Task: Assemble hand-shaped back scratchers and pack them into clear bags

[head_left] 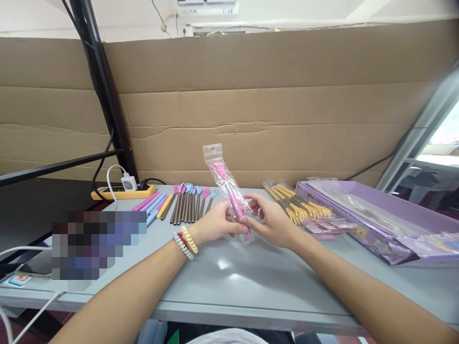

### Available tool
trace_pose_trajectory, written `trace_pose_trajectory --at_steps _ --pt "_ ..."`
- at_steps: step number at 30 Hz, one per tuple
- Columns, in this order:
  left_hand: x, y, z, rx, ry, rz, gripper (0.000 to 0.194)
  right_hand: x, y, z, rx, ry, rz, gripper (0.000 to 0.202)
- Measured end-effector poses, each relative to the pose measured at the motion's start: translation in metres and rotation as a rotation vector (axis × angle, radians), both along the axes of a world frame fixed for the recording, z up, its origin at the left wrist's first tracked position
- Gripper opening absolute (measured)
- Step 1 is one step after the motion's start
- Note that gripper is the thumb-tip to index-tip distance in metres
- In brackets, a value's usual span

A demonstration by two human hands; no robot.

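A pink back scratcher (234,199) with a hand-shaped head lies inside a clear plastic bag (213,154). The bag is held up over the table, tilted with its hang-hole end up and to the left. My left hand (217,222) is closed around its lower part, thumb across the front. From the other side my right hand (272,220) pinches the bag's edge near the pink handle; some of its fingertips are behind the plastic. Behind my left hand lie loose back scratchers (186,203) with brown rods and pink, blue or purple heads.
Coloured handles (153,203) lie at the left, near a yellow power strip (124,193). Bagged yellow back scratchers (292,203) lie right of my hands, beside a purple box (376,205). A cardboard wall (251,110) stands behind the grey table (251,282); a black post (103,91) rises at left.
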State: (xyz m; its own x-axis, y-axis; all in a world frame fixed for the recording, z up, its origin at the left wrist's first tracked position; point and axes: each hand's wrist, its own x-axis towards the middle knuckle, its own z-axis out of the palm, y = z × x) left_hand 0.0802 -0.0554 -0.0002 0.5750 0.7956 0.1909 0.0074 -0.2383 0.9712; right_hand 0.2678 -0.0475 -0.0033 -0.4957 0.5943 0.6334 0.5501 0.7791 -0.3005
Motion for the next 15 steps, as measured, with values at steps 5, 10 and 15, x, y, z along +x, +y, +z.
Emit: trace_pose_trajectory --at_steps 5,10,15 --pt "0.0012 -0.0016 0.0015 -0.009 -0.010 0.068 0.040 0.0008 0.0004 0.0002 0.106 0.070 0.009 0.021" --pt "0.0019 -0.0041 0.0064 0.017 -0.020 0.157 0.035 0.0013 -0.0020 0.0036 0.193 0.056 0.141 0.010" --pt "0.0013 0.0005 0.0030 -0.003 -0.052 0.210 0.032 0.0009 -0.0022 0.0025 0.177 0.019 0.148 0.013"
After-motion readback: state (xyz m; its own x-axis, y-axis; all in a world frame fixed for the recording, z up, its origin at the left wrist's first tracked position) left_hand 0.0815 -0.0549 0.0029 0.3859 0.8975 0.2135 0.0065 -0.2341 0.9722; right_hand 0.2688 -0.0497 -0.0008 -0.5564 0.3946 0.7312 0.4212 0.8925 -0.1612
